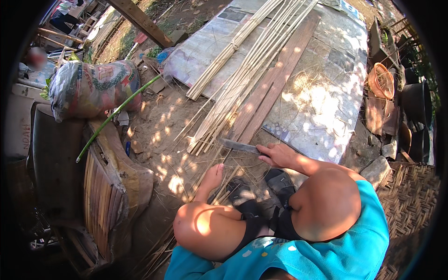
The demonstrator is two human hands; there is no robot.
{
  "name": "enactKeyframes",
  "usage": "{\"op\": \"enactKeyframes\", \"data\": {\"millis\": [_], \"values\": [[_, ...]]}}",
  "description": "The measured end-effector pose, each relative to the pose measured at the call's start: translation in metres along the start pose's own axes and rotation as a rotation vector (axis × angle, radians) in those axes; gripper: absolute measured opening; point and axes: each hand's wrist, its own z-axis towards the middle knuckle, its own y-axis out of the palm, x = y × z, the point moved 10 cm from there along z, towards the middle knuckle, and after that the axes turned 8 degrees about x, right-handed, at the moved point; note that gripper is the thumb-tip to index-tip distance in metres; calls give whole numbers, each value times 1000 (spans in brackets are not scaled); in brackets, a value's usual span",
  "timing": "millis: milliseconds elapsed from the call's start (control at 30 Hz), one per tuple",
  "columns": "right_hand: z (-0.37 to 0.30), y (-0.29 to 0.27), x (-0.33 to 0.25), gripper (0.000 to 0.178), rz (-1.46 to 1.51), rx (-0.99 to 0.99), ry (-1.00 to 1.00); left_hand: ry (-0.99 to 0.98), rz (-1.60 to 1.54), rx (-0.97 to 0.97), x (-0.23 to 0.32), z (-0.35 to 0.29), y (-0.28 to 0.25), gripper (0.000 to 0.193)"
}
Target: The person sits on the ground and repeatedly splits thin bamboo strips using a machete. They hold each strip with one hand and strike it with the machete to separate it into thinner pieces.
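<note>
In front of my knees, my right hand (277,155) grips a knife (241,146), its broad grey blade pointing left. The blade's tip lies over a thin dark strip by the near ends of a wooden plank (282,79). My left hand (213,176) is closed, low and to the left of the blade, around a thin bamboo strip (227,157) that runs up to the knife. Beyond both hands, a loose spread of pale bamboo strips (238,93) lies along the plank. A tied bundle of strips (228,51) rests to its left.
Beneath the strips is a printed sheet (343,88) with shavings (310,91) on it. At left stand a stuffed sack (95,86), a green stalk (119,109) and a worn chair (123,186). An orange basket (381,80) and dark pots (415,102) are at right, near woven matting (413,200).
</note>
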Motion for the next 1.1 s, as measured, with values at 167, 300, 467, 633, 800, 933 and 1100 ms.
{"op": "enactKeyframes", "data": {"millis": [167, 300, 467, 633, 800, 933, 1100], "values": [[3, -96, 197, 36, -95, 499, 488, -164, 7, -159, -68, -40, -4, 50], [9, -84, 160, 31, -32, 512, 445, -314, 23, -151, -95, -39, -11, 53], [-9, 1, 21, 39, 25, 158, 129, -10, 340, 55, -14, 9, 2, 52], [-6, -91, 208, 37, -117, 501, 567, -115, 527, -69, -43, -21, -13, 47], [-17, -83, 216, 38, -119, 371, 672, -333, 15, -390, -104, -55, -4, 42], [-25, -66, 205, 39, -36, 536, 580, -462, 375, -696, -186, -139, -50, 41], [-20, -51, 194, 41, 114, 397, 748, -424, 840, -724, -225, -134, -141, 51]]}}
